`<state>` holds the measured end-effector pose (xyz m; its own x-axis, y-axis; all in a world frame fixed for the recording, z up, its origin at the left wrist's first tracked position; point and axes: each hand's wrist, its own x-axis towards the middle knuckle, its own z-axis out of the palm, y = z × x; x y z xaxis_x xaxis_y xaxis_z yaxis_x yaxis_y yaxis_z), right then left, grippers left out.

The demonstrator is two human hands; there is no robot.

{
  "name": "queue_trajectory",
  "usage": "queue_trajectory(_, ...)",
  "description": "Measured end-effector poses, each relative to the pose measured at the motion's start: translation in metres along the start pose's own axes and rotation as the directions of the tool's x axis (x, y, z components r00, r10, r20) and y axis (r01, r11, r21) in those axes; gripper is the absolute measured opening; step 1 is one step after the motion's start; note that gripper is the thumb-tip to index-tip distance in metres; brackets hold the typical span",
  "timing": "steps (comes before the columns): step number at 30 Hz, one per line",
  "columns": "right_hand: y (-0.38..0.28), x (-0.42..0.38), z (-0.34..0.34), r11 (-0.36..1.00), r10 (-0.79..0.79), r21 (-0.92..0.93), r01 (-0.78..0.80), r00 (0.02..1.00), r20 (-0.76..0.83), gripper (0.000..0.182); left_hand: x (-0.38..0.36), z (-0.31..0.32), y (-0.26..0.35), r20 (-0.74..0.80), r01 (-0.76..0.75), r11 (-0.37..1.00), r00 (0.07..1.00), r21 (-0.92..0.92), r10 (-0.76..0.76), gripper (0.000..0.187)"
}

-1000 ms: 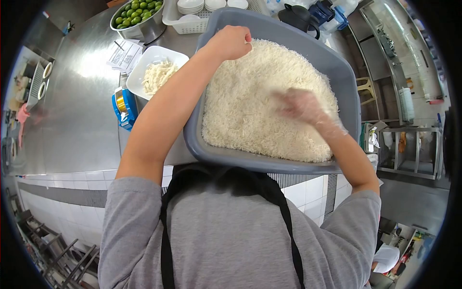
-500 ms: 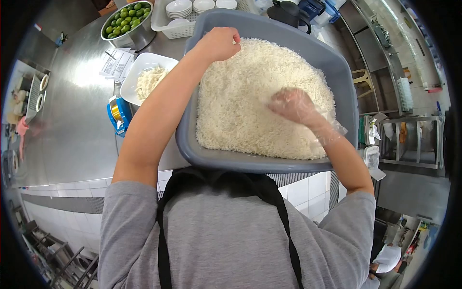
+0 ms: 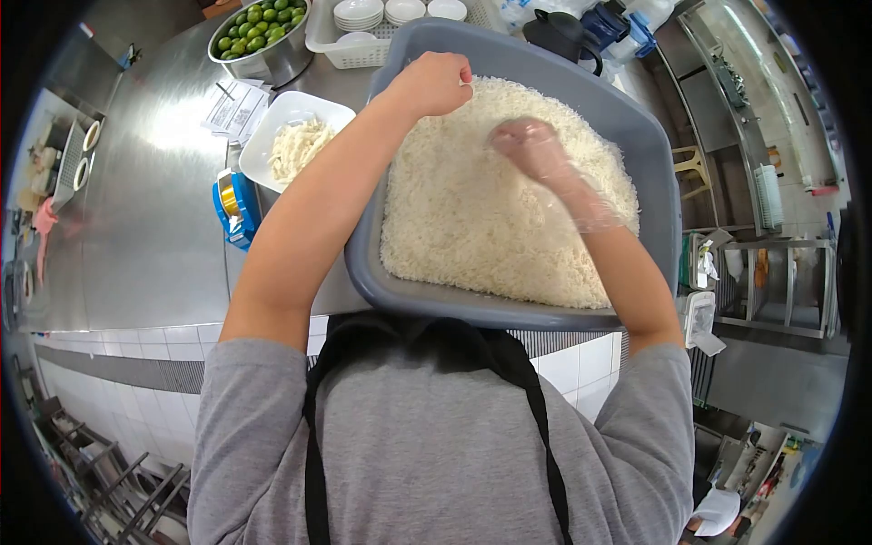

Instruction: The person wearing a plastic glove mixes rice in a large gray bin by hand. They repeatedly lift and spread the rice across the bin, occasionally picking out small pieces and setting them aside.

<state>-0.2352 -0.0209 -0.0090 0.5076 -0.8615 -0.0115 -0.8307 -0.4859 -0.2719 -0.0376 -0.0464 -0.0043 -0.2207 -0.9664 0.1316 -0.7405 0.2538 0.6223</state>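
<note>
A large grey tub (image 3: 363, 263) holds a broad heap of white rice (image 3: 463, 227). Bare and closed, my left hand (image 3: 438, 84) is at the tub's upper left, over the edge of the rice; whatever its fingers hold is too small to make out. My right hand (image 3: 529, 145), in a clear plastic glove, is over the upper middle of the rice with its fingers curled together. What, if anything, is inside those fingers is hidden. Left of the tub, partly behind my left forearm, a white bowl (image 3: 259, 150) contains pale shredded food (image 3: 298, 145).
On the steel counter (image 3: 154, 182) are a metal pot of green limes (image 3: 263, 27), a white basket (image 3: 350, 54) with small dishes, papers (image 3: 236, 111) and a blue tape dispenser (image 3: 238, 209). A black jug (image 3: 554, 34) stands behind the tub. Another person (image 3: 718, 511) is at the lower right.
My right hand has moved up and left across the rice, toward my left hand. My left hand keeps its place by the tub's upper left. The whole view has shifted slightly.
</note>
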Motion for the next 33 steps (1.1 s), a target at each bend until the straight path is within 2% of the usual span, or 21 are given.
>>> queue_trajectory(2, -0.001, -0.006, -0.032, 0.933, 0.155, 0.329, -0.146, 0.988, -0.001, 0.028, 0.001, 0.001, 0.0, 0.01, 0.014, 1.0, 1.0, 0.004, -0.014, 0.026)
queue_trajectory(3, 0.007, -0.01, -0.034, 0.931, 0.16, 0.33, -0.152, 0.987, 0.004, 0.028, 0.001, 0.001, 0.0, 0.017, 0.015, 1.0, 1.0, 0.002, -0.015, 0.026)
queue_trajectory(5, 0.023, -0.017, -0.04, 0.719, 0.314, 0.677, -0.156, 0.942, -0.117, 0.025, 0.001, 0.001, 0.0, 0.021, 0.038, 0.999, 0.999, -0.015, -0.038, 0.027)
queue_trajectory(6, 0.028, -0.023, -0.04, 0.716, 0.32, 0.679, -0.161, 0.94, -0.115, 0.025, 0.0, 0.002, 0.0, 0.027, 0.036, 0.999, 0.999, -0.015, -0.036, 0.027)
queue_trajectory(8, 0.038, -0.036, -0.04, 0.573, 0.476, 0.725, -0.383, 0.875, 0.086, 0.027, 0.002, 0.004, -0.003, -0.028, -0.037, 0.999, 0.999, 0.015, 0.038, 0.025)
queue_trajectory(12, 0.055, -0.053, -0.033, 0.446, 0.442, 0.781, -0.437, 0.866, 0.233, 0.031, 0.003, 0.005, -0.004, -0.026, -0.038, 0.998, 0.999, 0.04, 0.039, 0.025)
queue_trajectory(15, 0.02, -0.063, -0.024, 0.51, 0.384, 0.708, -0.487, 0.866, 0.32, 0.028, 0.003, 0.005, -0.003, 0.0, -0.035, 0.998, 0.999, 0.058, 0.035, 0.025)
queue_trajectory(16, 0.011, -0.065, -0.013, 0.762, 0.227, 0.565, -0.315, 0.948, 0.223, 0.026, 0.003, 0.005, -0.004, 0.002, -0.033, 0.998, 0.999, 0.057, 0.033, 0.026)
queue_trajectory(17, -0.001, -0.067, -0.005, 0.925, 0.037, 0.367, -0.097, 0.985, 0.166, 0.025, 0.003, 0.005, -0.004, 0.004, -0.032, 0.998, 0.999, 0.055, 0.032, 0.026)
queue_trajectory(19, -0.026, -0.073, 0.003, 0.943, -0.286, 0.252, 0.219, 0.918, 0.274, 0.026, 0.002, 0.005, -0.003, 0.011, -0.028, 0.997, 1.0, 0.065, 0.027, 0.026)
queue_trajectory(20, -0.029, -0.076, 0.013, 0.942, -0.286, 0.254, 0.218, 0.918, 0.273, 0.026, 0.002, 0.005, -0.003, 0.015, -0.024, 0.997, 1.0, 0.074, 0.023, 0.026)
queue_trajectory(22, -0.034, -0.079, 0.034, 0.842, -0.532, 0.099, 0.53, 0.786, 0.314, 0.025, 0.002, 0.005, -0.004, 0.012, -0.036, 0.996, 0.999, 0.078, 0.035, 0.026)
queue_trajectory(23, -0.036, -0.08, 0.035, 0.842, -0.532, 0.099, 0.53, 0.786, 0.314, 0.025, 0.002, 0.005, -0.004, 0.007, -0.048, 0.996, 0.999, 0.082, 0.047, 0.026)
queue_trajectory(25, -0.041, -0.08, 0.03, 0.865, -0.464, 0.055, 0.499, 0.752, 0.469, 0.023, 0.002, 0.005, -0.003, 0.022, -0.025, 0.996, 0.999, 0.084, 0.024, 0.027)
queue_trajectory(26, -0.039, -0.077, 0.025, 0.863, -0.466, 0.053, 0.503, 0.75, 0.469, 0.023, 0.001, 0.004, -0.002, 0.036, -0.002, 0.996, 0.999, 0.087, -0.001, 0.028)
queue_trajectory(28, -0.031, -0.07, 0.013, 0.876, -0.461, 0.275, 0.397, 0.858, 0.228, 0.02, 0.0, 0.004, -0.003, 0.008, -0.026, 0.997, 1.0, 0.068, 0.026, 0.026)
queue_trajectory(29, -0.029, -0.067, 0.002, 0.876, -0.46, 0.275, 0.396, 0.857, 0.23, 0.02, -0.001, 0.005, -0.003, -0.014, -0.054, 0.997, 0.998, 0.051, 0.055, 0.026)
queue_trajectory(30, -0.028, -0.064, -0.012, 0.932, -0.222, 0.334, 0.14, 0.95, 0.219, 0.019, -0.001, 0.005, -0.004, -0.013, -0.055, 0.997, 0.998, 0.049, 0.056, 0.026)
queue_trajectory(31, -0.023, -0.062, -0.021, 0.913, 0.034, 0.389, -0.12, 0.975, 0.22, 0.017, 0.0, 0.006, -0.004, -0.013, -0.061, 0.996, 0.998, 0.068, 0.062, 0.026)
queue_trajectory(32, -0.015, -0.061, -0.024, 0.914, 0.037, 0.388, -0.121, 0.976, 0.216, 0.017, 0.0, 0.006, -0.004, -0.014, -0.069, 0.994, 0.997, 0.087, 0.07, 0.026)
queue_trajectory(33, -0.005, -0.06, -0.026, 0.946, 0.071, 0.301, -0.117, 0.985, 0.158, 0.019, 0.0, 0.006, -0.004, -0.014, -0.075, 0.993, 0.997, 0.089, 0.076, 0.026)
